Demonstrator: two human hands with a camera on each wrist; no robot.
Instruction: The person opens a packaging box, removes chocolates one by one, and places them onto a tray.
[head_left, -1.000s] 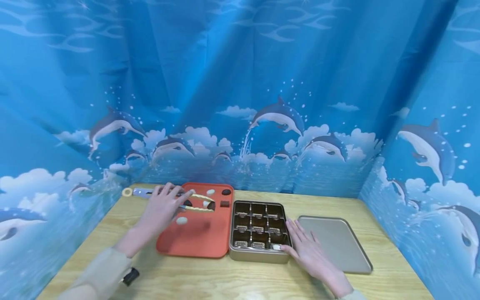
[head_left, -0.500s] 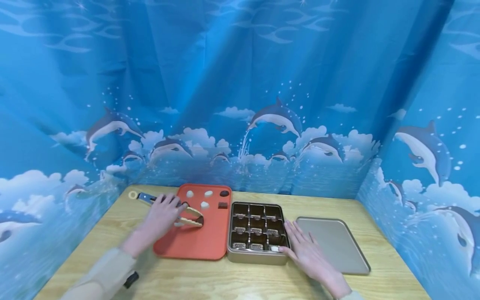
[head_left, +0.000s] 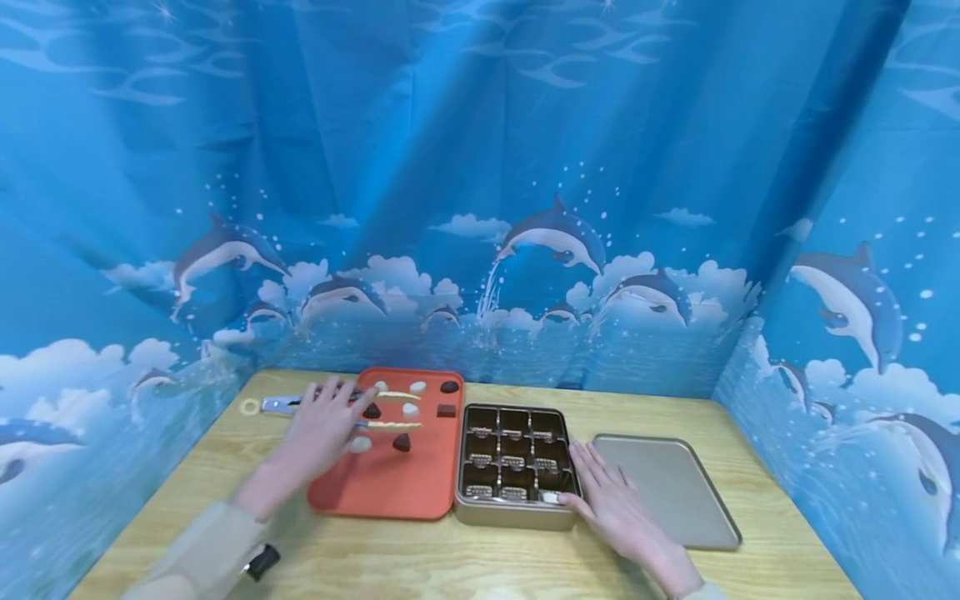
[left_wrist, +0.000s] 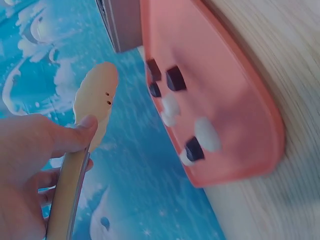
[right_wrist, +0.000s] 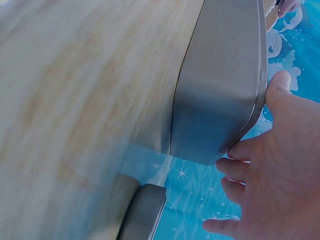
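Note:
My left hand (head_left: pixel 318 433) grips a pair of tongs (left_wrist: pixel 97 92) by the arms. Its cream scalloped tips stand apart above the red tray (head_left: pixel 382 492), with nothing pinched between them. A dark brown chocolate piece (head_left: pixel 402 442) lies on the tray just in front of the nearer tip. Around it are white pieces (head_left: pixel 360 444), a dark piece (head_left: pixel 372 411), a brown square (head_left: pixel 446 411) and a dark oval (head_left: pixel 449 387). With fingers extended, my right hand (head_left: pixel 618 508) rests against the right side of the divided tin (head_left: pixel 517 518), thumb at its front right corner.
One white piece (head_left: pixel 550 497) sits in the tin's front right compartment, partly by the thumb. A flat metal lid (head_left: pixel 675 492) lies right of the tin on the wooden table (head_left: pixel 390 558). A dolphin-printed curtain (head_left: pixel 480 208) encloses the back and sides.
Half a second ago the tongs held the brown piece low over the tray's middle. The tips have since spread and lifted away, leaving it on the tray. My right hand stays put.

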